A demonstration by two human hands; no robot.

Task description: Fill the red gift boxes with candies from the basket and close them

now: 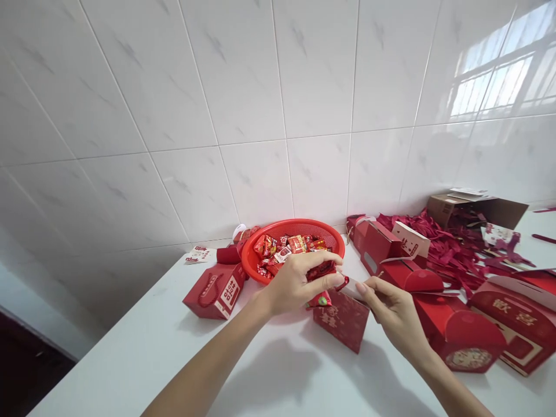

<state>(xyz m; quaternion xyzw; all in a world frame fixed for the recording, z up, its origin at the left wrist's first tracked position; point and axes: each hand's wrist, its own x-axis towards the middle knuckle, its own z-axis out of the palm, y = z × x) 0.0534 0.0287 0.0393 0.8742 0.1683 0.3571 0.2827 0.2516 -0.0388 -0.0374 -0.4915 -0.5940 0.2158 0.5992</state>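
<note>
My left hand (299, 278) is closed around several red-wrapped candies (322, 300), one with a green spot on its wrapper. It is over the upper edge of a red gift box (341, 318) with gold print, which stands on the table. Pinched between the thumb and fingers of my right hand (388, 304) is the pale top flap of that box. Just behind my left hand is a red plastic basket (336, 240) of wrapped candies (297, 243). The inside of the gift box is hidden from view.
On the left of the white table (143, 365) lies a red box with a cord handle (215, 289). To the right are several red gift boxes (460, 330), a heap of dark red ribbons (434, 237) and an open cardboard box (504, 208). A tiled wall (256, 174) backs the table.
</note>
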